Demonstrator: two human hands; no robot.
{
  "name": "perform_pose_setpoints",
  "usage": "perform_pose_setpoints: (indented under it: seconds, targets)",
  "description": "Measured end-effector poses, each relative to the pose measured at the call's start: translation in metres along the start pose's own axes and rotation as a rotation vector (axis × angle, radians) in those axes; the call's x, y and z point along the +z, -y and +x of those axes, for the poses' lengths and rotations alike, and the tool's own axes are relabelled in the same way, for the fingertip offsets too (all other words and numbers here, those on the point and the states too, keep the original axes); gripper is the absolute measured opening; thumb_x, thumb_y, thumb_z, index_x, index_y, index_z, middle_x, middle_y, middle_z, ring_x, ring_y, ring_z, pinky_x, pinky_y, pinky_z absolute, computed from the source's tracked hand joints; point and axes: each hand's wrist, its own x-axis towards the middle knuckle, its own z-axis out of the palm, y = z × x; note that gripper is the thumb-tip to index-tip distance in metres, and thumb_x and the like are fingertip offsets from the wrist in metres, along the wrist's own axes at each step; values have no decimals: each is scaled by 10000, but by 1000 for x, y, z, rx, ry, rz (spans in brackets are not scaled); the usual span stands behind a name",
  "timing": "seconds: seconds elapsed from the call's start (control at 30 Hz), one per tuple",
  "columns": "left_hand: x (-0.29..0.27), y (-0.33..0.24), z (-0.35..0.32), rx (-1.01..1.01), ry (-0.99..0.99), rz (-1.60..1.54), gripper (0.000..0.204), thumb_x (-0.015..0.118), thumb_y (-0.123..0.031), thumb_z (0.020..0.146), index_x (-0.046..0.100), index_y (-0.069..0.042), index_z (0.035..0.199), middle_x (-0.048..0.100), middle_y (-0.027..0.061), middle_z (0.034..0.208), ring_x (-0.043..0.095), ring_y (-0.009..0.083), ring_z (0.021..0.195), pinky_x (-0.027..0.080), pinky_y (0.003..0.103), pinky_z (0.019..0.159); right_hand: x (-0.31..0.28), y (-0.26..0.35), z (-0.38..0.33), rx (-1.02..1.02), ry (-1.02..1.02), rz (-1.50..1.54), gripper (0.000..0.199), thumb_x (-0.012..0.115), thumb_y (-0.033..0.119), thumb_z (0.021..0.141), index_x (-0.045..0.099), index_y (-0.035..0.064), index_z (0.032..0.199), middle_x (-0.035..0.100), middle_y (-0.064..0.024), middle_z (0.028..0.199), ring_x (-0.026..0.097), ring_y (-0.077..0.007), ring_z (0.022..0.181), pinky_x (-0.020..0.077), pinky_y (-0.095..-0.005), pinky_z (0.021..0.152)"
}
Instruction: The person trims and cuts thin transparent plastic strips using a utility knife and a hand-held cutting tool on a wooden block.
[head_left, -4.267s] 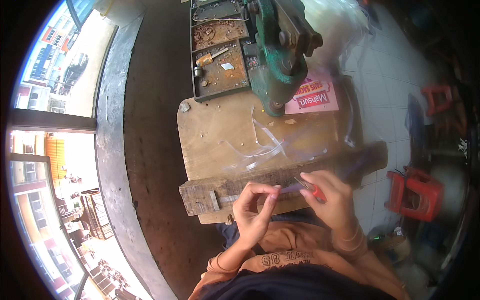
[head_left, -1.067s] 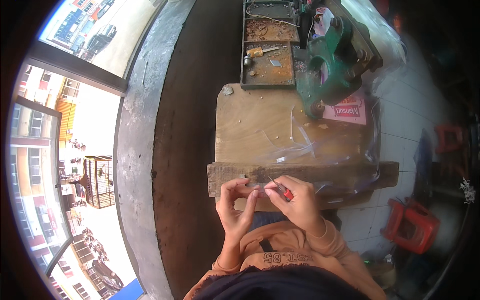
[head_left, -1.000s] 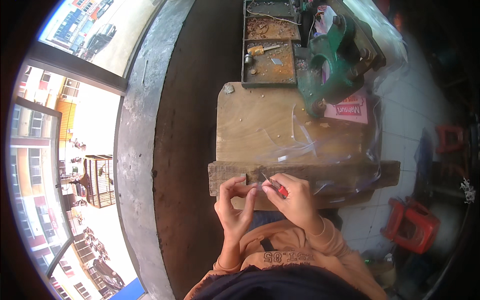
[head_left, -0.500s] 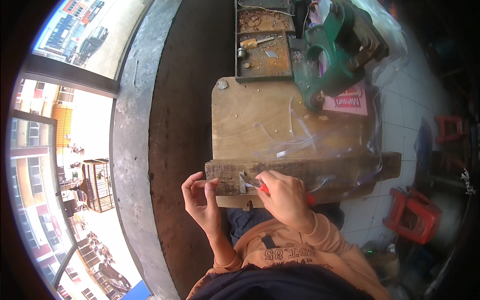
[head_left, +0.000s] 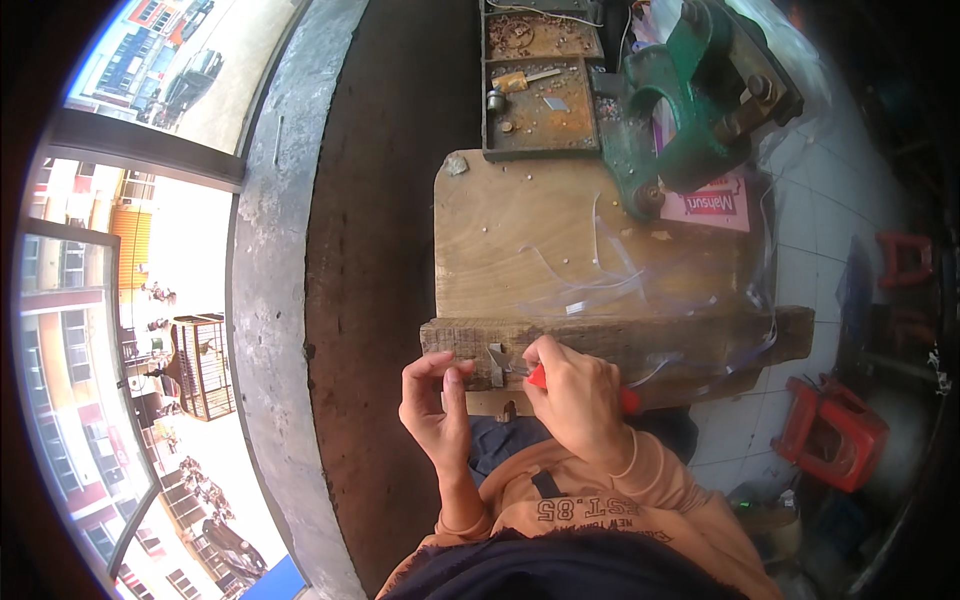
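A thin silvery strip [head_left: 495, 372] lies crosswise on the worn wooden beam [head_left: 660, 340] in front of me. My right hand [head_left: 578, 395] is wrapped round a red-handled tool [head_left: 538, 376], whose metal end points at the strip; my fingers cover most of it, so its exact kind is hidden. Just left of the strip, my left hand [head_left: 437, 400] hovers at the beam's near edge. Its fingers are loosely curled, the thumb close to the fingertip, and I see nothing held between them.
Clear plastic ribbons [head_left: 640, 285] trail over the wooden board [head_left: 500, 230]. Behind it stand a green cast-metal press [head_left: 640, 165] and a divided tray [head_left: 540, 157] of small parts. Red stools [head_left: 835, 435] stand on the tiled floor at right. A concrete ledge [head_left: 270, 230] runs along the left.
My left hand has come right, nearer the strip, with its fingers curled more. The right hand with the tool stays beside the strip. The whole view has shifted slightly.
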Motion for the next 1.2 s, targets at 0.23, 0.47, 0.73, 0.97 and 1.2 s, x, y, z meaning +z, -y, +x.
perform_pose_setpoints:
  seconds: [0.23, 0.47, 0.73, 0.97, 1.2]
  targets:
    - [2, 0, -4, 41, -9, 49, 85, 544, 25, 881, 566, 25, 963, 647, 86, 813, 631, 127, 769, 484, 234, 721, 0, 0, 0, 15, -9, -23, 207, 671, 55, 705, 571, 59, 887, 651, -114, 777, 640, -318, 708, 493, -399, 617]
    - [4, 1, -7, 140, 11, 192, 152, 578, 63, 824, 578, 0, 963, 657, 88, 842, 635, 157, 756, 455, 264, 712, 1, 2, 2, 2, 19, -61, 176, 638, 49, 721, 575, 52, 886, 655, -122, 796, 641, -322, 718, 502, -409, 632]
    - [12, -14, -59, 438, 419, 708, 668, 729, -60, 700, 338, -42, 1241, 468, 236, 1248, 539, 324, 1045, 394, 388, 840, 4, -4, 1, -110, -13, -4, 132, 600, 56, 721, 529, 33, 830, 625, -143, 738, 637, -324, 639, 506, -403, 591]
    - [11, -12, -51, 367, 531, 817, 491, 667, -65, 671, 430, -41, 1101, 416, 276, 1236, 503, 369, 1073, 354, 455, 908, -1, -4, 2, -113, 55, 17, 219, 605, 54, 704, 507, 25, 898, 622, -127, 768, 633, -347, 673, 493, -433, 579]
    - [17, -18, -34, 642, 559, 1160, 322, 588, -105, 748, 543, -10, 1052, 555, 212, 1070, 587, 246, 955, 363, 428, 934, -41, -4, -1, -69, 200, -274, 167, 602, 98, 755, 524, 30, 886, 630, -110, 746, 651, -301, 703, 496, -399, 545]
